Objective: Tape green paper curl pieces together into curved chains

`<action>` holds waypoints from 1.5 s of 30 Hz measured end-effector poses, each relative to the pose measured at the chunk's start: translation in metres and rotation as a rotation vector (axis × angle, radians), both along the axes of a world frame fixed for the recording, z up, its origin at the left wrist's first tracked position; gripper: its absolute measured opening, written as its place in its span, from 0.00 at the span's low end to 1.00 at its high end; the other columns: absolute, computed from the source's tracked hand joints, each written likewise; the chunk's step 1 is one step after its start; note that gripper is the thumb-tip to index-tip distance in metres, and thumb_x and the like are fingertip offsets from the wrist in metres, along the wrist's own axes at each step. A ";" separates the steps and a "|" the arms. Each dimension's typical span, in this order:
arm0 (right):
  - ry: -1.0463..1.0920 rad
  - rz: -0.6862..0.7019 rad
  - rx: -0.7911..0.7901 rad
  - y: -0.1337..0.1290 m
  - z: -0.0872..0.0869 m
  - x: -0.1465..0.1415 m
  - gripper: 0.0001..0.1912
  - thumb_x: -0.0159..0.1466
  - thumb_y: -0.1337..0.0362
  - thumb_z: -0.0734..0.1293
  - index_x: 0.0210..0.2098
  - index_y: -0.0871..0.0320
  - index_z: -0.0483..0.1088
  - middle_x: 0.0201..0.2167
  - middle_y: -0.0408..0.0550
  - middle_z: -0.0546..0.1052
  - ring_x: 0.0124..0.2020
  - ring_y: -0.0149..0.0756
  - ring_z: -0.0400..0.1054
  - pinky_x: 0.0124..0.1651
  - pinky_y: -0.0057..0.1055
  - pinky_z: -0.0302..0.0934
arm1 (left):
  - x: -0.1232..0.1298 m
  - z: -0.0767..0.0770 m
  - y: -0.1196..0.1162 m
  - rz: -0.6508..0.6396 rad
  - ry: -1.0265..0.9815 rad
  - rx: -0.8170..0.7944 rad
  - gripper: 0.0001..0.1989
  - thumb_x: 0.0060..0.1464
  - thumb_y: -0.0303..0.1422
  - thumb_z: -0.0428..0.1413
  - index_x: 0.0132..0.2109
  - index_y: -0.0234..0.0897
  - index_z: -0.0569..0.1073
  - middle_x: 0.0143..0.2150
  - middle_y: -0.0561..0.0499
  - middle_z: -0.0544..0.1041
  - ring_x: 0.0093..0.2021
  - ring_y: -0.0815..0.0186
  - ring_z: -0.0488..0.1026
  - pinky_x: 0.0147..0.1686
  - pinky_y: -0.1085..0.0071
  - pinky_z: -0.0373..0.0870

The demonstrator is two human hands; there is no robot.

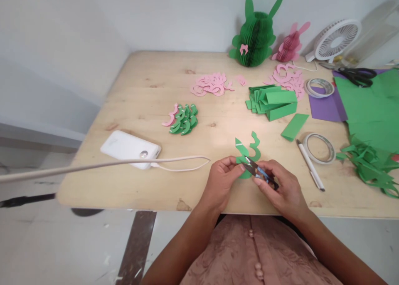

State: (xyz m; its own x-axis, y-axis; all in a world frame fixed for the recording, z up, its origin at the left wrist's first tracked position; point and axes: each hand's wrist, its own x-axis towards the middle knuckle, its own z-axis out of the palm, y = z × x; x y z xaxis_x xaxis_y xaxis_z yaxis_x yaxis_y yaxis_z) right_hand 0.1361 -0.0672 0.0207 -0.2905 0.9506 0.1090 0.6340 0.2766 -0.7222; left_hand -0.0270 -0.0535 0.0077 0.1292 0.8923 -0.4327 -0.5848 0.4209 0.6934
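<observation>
My left hand [222, 179] pinches a green paper piece [241, 147] near the table's front edge. My right hand [282, 185] is closed around small thread snips [262, 172], whose blades lie at the paper beside my left thumb. A wavy-edged green cutout [254, 145] stands just beyond the blades; whether it is still joined to the held piece I cannot tell. To the left rests a pile of green scalloped cutouts [183, 120] with a pink cutout [171, 115] at its side.
Folded green strips [274, 102], pink scraps [210, 85], tape rolls [319, 147], a white pen [311, 164] and green scraps [368, 164] lie around. Behind are a green honeycomb paper rabbit [257, 39], a pink one [290, 45], a fan [338, 41] and scissors [358, 75]. A cabled power bank [129, 147] lies left.
</observation>
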 end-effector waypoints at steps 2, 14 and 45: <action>0.007 0.003 -0.003 0.000 0.000 -0.001 0.13 0.63 0.59 0.63 0.46 0.56 0.67 0.37 0.49 0.75 0.32 0.33 0.68 0.35 0.29 0.64 | 0.000 0.000 0.000 -0.004 -0.009 0.001 0.09 0.40 0.32 0.66 0.27 0.33 0.75 0.26 0.52 0.76 0.29 0.71 0.70 0.37 0.74 0.64; 0.029 -0.009 -0.007 -0.001 0.002 -0.002 0.13 0.63 0.59 0.63 0.46 0.57 0.67 0.37 0.49 0.75 0.33 0.34 0.69 0.35 0.30 0.64 | 0.000 0.001 -0.001 -0.004 0.005 0.002 0.09 0.39 0.32 0.67 0.27 0.33 0.76 0.26 0.52 0.76 0.29 0.70 0.70 0.35 0.74 0.65; 0.101 -0.029 0.045 -0.001 -0.001 -0.003 0.11 0.63 0.62 0.64 0.45 0.57 0.69 0.36 0.47 0.76 0.35 0.33 0.70 0.37 0.28 0.64 | -0.001 0.000 -0.002 -0.006 -0.006 -0.002 0.08 0.40 0.31 0.66 0.28 0.33 0.76 0.26 0.52 0.77 0.29 0.72 0.69 0.35 0.76 0.63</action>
State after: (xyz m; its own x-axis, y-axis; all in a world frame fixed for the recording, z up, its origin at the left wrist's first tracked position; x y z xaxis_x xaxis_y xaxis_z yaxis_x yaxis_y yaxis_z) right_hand 0.1334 -0.0687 0.0193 -0.2480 0.9520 0.1795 0.5668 0.2929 -0.7701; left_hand -0.0276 -0.0552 0.0077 0.1366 0.8906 -0.4338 -0.5864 0.4256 0.6892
